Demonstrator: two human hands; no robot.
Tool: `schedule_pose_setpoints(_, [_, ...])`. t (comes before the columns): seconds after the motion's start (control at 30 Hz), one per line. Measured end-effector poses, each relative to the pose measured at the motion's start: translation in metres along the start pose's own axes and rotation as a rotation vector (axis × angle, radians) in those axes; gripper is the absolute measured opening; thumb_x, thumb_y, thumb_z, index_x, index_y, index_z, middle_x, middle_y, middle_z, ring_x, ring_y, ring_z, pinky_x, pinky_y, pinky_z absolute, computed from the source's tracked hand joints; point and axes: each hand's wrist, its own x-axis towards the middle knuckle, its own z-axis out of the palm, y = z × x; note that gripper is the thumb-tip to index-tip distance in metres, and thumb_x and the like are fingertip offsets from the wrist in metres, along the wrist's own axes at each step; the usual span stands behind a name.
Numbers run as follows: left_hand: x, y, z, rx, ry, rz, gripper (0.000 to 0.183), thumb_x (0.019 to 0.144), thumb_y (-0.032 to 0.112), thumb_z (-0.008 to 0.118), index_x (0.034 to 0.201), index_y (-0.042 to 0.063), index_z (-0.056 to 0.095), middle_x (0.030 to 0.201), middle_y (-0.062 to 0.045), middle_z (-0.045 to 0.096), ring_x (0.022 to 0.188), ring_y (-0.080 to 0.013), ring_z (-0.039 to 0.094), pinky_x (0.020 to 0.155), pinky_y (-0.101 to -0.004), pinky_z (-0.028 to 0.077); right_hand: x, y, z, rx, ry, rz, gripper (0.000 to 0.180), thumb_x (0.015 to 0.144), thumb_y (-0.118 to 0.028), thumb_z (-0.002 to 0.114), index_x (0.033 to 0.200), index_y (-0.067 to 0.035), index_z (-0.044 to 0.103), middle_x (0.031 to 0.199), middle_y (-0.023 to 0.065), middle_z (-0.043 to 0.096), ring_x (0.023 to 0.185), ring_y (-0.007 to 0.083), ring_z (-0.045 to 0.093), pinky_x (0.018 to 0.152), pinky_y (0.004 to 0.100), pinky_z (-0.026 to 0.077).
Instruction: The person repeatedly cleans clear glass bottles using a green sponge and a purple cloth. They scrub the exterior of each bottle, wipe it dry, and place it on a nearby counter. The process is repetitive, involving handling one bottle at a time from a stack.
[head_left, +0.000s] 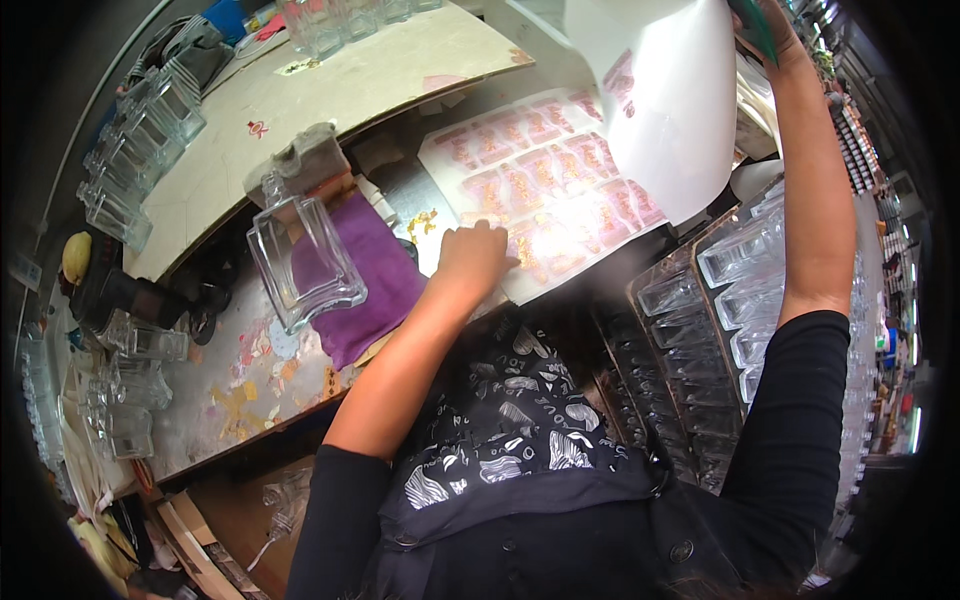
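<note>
My left hand (476, 259) rests with curled fingers on the near left corner of a sheet of pink and gold decals (540, 187). Whether it pinches the sheet is hidden. At the top right, my right hand (776, 37) is raised and partly cut off by the picture's edge, with a flat green piece (756, 26) in it. A white sheet (667, 97) curls up beside that hand, over the far right end of the decals. Left of my left hand, a clear square glass bottle (304, 259) lies tilted on a folded purple cloth (364, 277).
A pale board (375, 82) bears rows of glass bottles (139, 157). Decal scraps (240, 405) stick to the metal worktop (206, 442). A grey sponge (300, 161) sits behind the cloth. Trays of clear glass bottles (739, 285) stand at my right, close to my arm.
</note>
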Motion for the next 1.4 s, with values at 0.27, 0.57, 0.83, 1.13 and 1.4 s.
schedule_pose_setpoints(0.27, [0.001,0.003,-0.046,-0.799,0.459,0.133,0.089,0.081,0.037,0.073,0.145,-0.004,0.026,0.144,-0.027,0.036,0.134,-0.0356,0.038,0.110,-0.0415,0.033,0.015,-0.029,-0.005,1.013,0.117,0.554,0.011,0.073,-0.008,0.054,0.078,0.000,0.061,0.073,0.0091,0.060,0.063,0.0163,0.057,0.058,0.0255,0.048])
schedule_pose_setpoints(0.57, [0.008,0.048,-0.092,-2.080,0.346,0.122,0.052,0.086,0.016,0.071,0.129,0.001,0.045,0.125,-0.009,0.057,0.114,-0.0202,0.055,0.100,-0.0372,0.044,0.040,-0.054,0.028,0.882,0.020,0.637,0.015,0.067,-0.007,0.055,0.079,-0.002,0.062,0.076,0.0072,0.061,0.068,0.0147,0.057,0.066,0.0252,0.047])
schedule_pose_setpoints(0.83, [-0.015,0.004,-0.083,-2.178,0.627,-0.015,0.031,0.088,0.007,0.066,0.117,0.004,0.058,0.105,-0.009,0.067,0.099,-0.0171,0.064,0.092,-0.0313,0.051,-0.021,0.058,-0.024,0.574,0.512,0.829,0.020,0.087,-0.031,0.061,0.085,-0.011,0.066,0.072,-0.0039,0.060,0.050,0.0066,0.051,0.046,0.0186,0.039])
schedule_pose_setpoints(1.13, [-0.139,-0.082,-0.131,-0.360,1.136,0.068,0.017,0.084,-0.005,0.064,0.100,0.001,0.066,0.097,-0.009,0.070,0.095,-0.0164,0.066,0.082,-0.0311,0.052,-0.021,0.057,0.032,0.486,1.102,0.945,0.017,0.090,-0.028,0.063,0.087,-0.012,0.067,0.066,-0.0063,0.055,0.042,0.0038,0.036,0.041,0.0195,0.030])
schedule_pose_setpoints(1.4, [-0.186,-0.086,-0.087,0.023,0.621,-0.148,0.077,0.069,0.034,0.079,0.137,0.012,0.050,0.149,-0.016,0.036,0.138,-0.0358,0.032,0.110,-0.0443,0.029,-0.056,-0.124,0.206,0.379,0.280,0.836,0.028,0.088,-0.024,0.062,0.099,0.001,0.069,0.091,0.0072,0.070,0.076,0.0133,0.059,0.073,0.0279,0.047])
